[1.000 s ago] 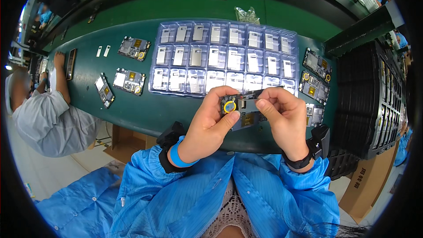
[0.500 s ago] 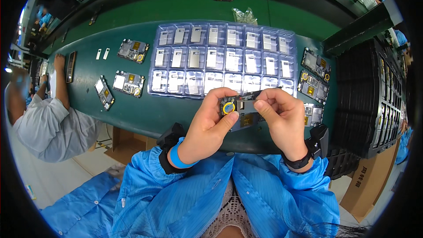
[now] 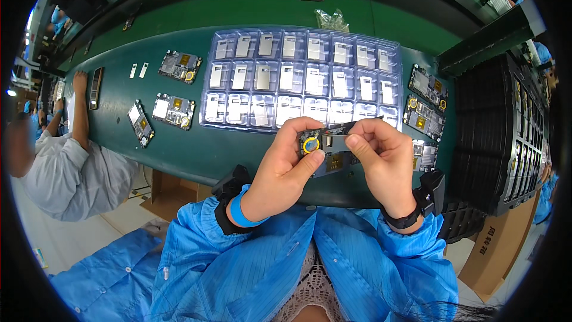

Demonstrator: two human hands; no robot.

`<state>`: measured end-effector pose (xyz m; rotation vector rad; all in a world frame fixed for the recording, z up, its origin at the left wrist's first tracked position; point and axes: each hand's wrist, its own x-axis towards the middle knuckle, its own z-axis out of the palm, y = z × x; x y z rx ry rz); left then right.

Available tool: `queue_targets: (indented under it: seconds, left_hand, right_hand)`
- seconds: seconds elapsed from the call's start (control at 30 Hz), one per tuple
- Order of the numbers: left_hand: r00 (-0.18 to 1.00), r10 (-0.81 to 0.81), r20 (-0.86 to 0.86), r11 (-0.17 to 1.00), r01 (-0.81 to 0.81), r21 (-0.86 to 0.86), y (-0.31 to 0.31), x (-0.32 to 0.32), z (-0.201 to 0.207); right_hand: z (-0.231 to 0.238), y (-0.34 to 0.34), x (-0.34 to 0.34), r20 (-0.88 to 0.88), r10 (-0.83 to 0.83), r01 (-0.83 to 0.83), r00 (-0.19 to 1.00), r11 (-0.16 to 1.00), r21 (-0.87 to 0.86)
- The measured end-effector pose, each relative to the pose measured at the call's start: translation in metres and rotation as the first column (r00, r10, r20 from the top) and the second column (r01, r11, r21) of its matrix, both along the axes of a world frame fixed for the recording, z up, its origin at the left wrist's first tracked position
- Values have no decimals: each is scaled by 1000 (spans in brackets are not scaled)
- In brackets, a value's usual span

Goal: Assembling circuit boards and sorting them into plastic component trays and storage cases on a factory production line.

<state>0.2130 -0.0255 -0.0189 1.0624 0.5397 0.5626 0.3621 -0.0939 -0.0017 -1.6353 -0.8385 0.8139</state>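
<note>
My left hand [image 3: 280, 173] grips a dark circuit board [image 3: 335, 164] by its left end, thumb beside a yellow-ringed round coin cell [image 3: 311, 144]. From the other side, my right hand [image 3: 384, 158] pinches a small silvery metal plate [image 3: 337, 142] with a cut-out, thumb on top, held flat over the board's upper part. Whether the plate is seated there, I cannot tell. A thin dark strip or tool tip shows behind the right fingers; its kind is unclear. Just beyond both hands lies a clear plastic tray [image 3: 210, 124] with similar metal plates in its compartments.
Several circuit boards [image 3: 174, 110] lie left of the tray, and more boards [image 3: 424, 115] on its right. Two small metal pieces [image 3: 138, 70] and a phone [image 3: 95, 88] are at left, near a seated co-worker [image 3: 77, 161]. A plastic bag [image 3: 331, 20] and black racks [image 3: 488, 131] stand around.
On the green strip at the back, a circuit board has shifted slightly right. My hands have hardly moved, still holding the board and plate.
</note>
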Motion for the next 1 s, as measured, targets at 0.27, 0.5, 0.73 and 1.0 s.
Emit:
queue_targets:
  seconds: [0.27, 0.5, 0.73, 1.0]
  left_hand:
    - [996, 90, -27, 989, -86, 122, -4, 5, 3]
    - [981, 190, -36, 963, -178, 204, -6, 7, 4]
    - [979, 198, -41, 958, -185, 218, -5, 9, 5]
    - [978, 209, -31, 961, -199, 190, -7, 10, 8]
  right_hand:
    - [6, -1, -5, 160, -43, 41, 986, 999, 14]
    - [12, 0, -15, 312, -149, 127, 938, 988, 91]
    - [11, -3, -11, 501, -149, 81, 853, 985, 155]
    - [13, -1, -1, 606, -278, 155, 745, 956, 248]
